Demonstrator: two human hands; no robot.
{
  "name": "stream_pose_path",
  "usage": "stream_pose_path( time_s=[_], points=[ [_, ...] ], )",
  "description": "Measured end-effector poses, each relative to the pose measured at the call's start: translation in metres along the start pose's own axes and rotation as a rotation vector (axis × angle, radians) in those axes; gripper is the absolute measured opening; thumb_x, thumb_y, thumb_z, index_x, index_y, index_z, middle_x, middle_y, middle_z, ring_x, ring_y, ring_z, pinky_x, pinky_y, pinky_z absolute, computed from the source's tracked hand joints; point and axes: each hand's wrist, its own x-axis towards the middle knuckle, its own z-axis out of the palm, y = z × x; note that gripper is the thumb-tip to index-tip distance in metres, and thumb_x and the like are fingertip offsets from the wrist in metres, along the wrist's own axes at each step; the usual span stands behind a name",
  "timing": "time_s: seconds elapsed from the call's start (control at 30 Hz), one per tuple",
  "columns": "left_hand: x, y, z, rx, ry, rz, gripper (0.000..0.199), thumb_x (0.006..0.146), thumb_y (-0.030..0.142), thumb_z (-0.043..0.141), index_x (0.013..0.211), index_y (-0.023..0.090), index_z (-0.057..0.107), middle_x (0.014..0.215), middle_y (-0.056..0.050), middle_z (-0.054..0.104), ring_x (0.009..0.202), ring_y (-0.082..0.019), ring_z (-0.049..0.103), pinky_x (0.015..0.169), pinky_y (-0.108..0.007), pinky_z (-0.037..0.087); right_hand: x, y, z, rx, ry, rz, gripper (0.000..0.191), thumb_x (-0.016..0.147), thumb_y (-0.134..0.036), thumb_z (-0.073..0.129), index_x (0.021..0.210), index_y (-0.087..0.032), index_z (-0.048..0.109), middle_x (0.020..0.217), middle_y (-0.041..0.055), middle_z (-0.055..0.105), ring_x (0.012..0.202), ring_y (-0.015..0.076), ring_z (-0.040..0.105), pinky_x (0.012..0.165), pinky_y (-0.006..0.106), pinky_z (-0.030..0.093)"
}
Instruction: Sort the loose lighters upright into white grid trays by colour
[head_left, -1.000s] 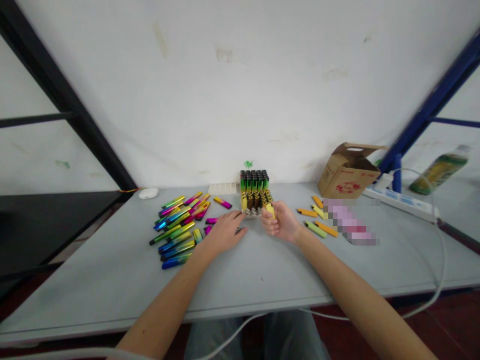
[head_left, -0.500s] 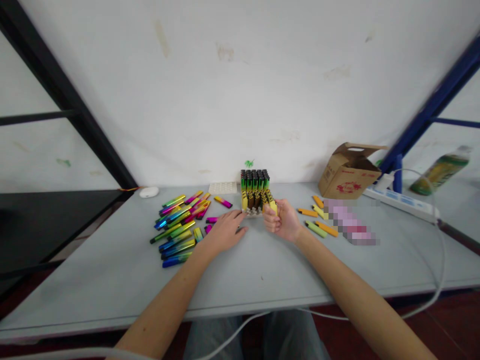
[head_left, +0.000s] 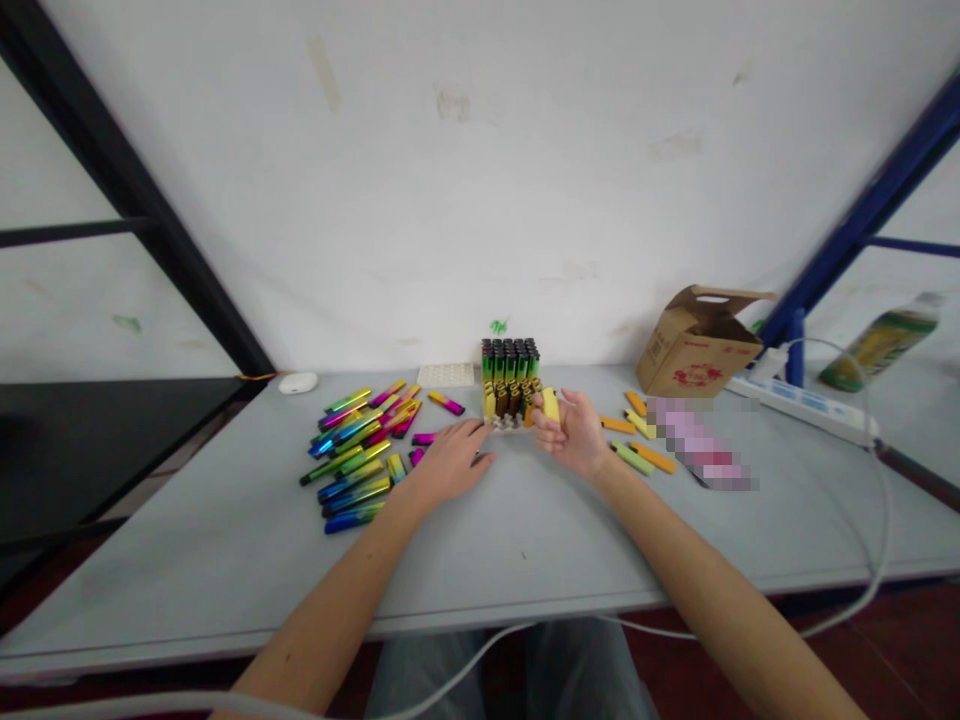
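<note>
A block of upright lighters (head_left: 511, 362), green and black at the back with yellow, brown and gold ones in front, stands in a pale holder (head_left: 501, 425) against the wall side. My right hand (head_left: 577, 442) is closed around a yellow lighter (head_left: 551, 404) just right of the holder's front. My left hand (head_left: 453, 462) lies palm down on the table with its fingers stretched out, fingertips at the holder's left front corner. Left of it spreads a pile of shiny multicoloured lighters (head_left: 358, 462). Several orange, yellow and green lighters (head_left: 652, 457) lie right of my right hand.
Behind the pile are a white perforated tray (head_left: 445, 375) and a small white case (head_left: 298, 384). At right stand an open cardboard box (head_left: 694, 350), a power strip (head_left: 810, 405) with a white cable, and a tilted bottle (head_left: 881, 345). A blurred pink item (head_left: 701, 445) lies nearby.
My right hand has drawn slightly to the right, away from the holder, with the yellow lighter now showing more fully in it. My left hand stays in place.
</note>
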Motion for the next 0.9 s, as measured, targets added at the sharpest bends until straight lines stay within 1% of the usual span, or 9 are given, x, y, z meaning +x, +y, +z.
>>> stream_pose_path(
  time_s=[0.07,0.17,0.23,0.3,0.37,0.43,0.57,0.73,0.9],
  points=[
    [0.000,0.000,0.000,0.000,-0.003,0.000,0.043,0.092,0.029,0.049,0.131,0.011,0.051,0.131,-0.016,0.055,0.122,-0.029,0.051,0.105,-0.045,0.041,-0.001,-0.005,-0.002,-0.083,0.063,-0.040,0.023,0.071,-0.035,0.060,0.086,-0.021,0.049,0.053,-0.0097,0.035,0.039,0.0055,0.017,0.037,0.016,0.016],
    [-0.001,0.001,-0.001,0.004,-0.008,-0.006,0.044,0.092,0.029,0.049,0.132,0.011,0.050,0.133,-0.016,0.054,0.123,-0.030,0.050,0.105,-0.045,0.041,-0.001,-0.012,-0.005,-0.253,0.222,-0.136,0.025,0.069,-0.027,0.063,0.090,-0.021,0.051,0.056,-0.0092,0.041,0.040,0.0049,0.023,0.039,0.016,0.018],
    [-0.001,0.001,-0.002,0.003,-0.010,-0.009,0.044,0.092,0.029,0.049,0.132,0.011,0.050,0.133,-0.016,0.054,0.123,-0.029,0.050,0.106,-0.045,0.040,-0.002,-0.016,-0.007,-0.316,0.305,-0.214,0.027,0.070,-0.031,0.067,0.091,-0.021,0.053,0.062,-0.0074,0.046,0.043,0.0052,0.031,0.041,0.017,0.022],
    [-0.001,0.002,-0.002,0.005,-0.016,-0.016,0.044,0.092,0.028,0.049,0.132,0.011,0.050,0.133,-0.016,0.054,0.123,-0.029,0.050,0.107,-0.044,0.040,-0.002,-0.018,-0.008,-0.353,0.336,-0.265,0.030,0.070,-0.037,0.071,0.090,-0.020,0.057,0.071,-0.0046,0.051,0.051,0.0066,0.042,0.044,0.019,0.029],
    [-0.002,0.002,-0.002,0.011,-0.018,-0.024,0.044,0.092,0.029,0.049,0.132,0.012,0.050,0.134,-0.016,0.054,0.124,-0.029,0.050,0.107,-0.044,0.040,-0.002,-0.019,-0.009,-0.404,0.313,-0.275,0.034,0.069,-0.042,0.074,0.089,-0.019,0.060,0.075,-0.0026,0.054,0.059,0.0087,0.048,0.049,0.020,0.034],
    [-0.001,0.002,-0.002,0.010,-0.011,-0.020,0.044,0.092,0.029,0.049,0.133,0.012,0.049,0.134,-0.016,0.054,0.124,-0.029,0.050,0.107,-0.044,0.040,-0.003,-0.019,-0.011,-0.452,0.269,-0.258,0.035,0.069,-0.045,0.076,0.090,-0.019,0.064,0.074,-0.0019,0.054,0.065,0.0102,0.051,0.054,0.021,0.038],
    [-0.001,0.000,0.000,0.002,0.004,-0.002,0.045,0.092,0.029,0.049,0.132,0.011,0.049,0.133,-0.016,0.054,0.123,-0.029,0.051,0.106,-0.044,0.040,-0.003,-0.015,-0.013,-0.483,0.215,-0.224,0.038,0.070,-0.043,0.078,0.097,-0.019,0.068,0.076,-0.0008,0.060,0.070,0.0110,0.054,0.065,0.023,0.043],
    [-0.001,0.001,-0.001,-0.008,0.007,-0.001,0.043,0.091,0.027,0.050,0.131,0.011,0.050,0.131,-0.017,0.055,0.121,-0.030,0.051,0.104,-0.046,0.041,-0.002,-0.011,-0.009,-0.394,0.074,-0.140,0.037,0.073,-0.037,0.077,0.104,-0.020,0.066,0.084,0.0010,0.066,0.078,0.0125,0.060,0.078,0.027,0.047],
    [-0.001,0.002,-0.001,-0.027,0.029,0.003,0.040,0.090,0.026,0.051,0.127,0.014,0.053,0.126,-0.016,0.057,0.119,-0.030,0.053,0.102,-0.047,0.043,-0.001,-0.005,-0.005,-0.428,0.072,-0.137,0.043,0.075,-0.039,0.076,0.111,-0.023,0.059,0.094,0.0031,0.071,0.085,0.0145,0.066,0.081,0.030,0.050]
  ],
)
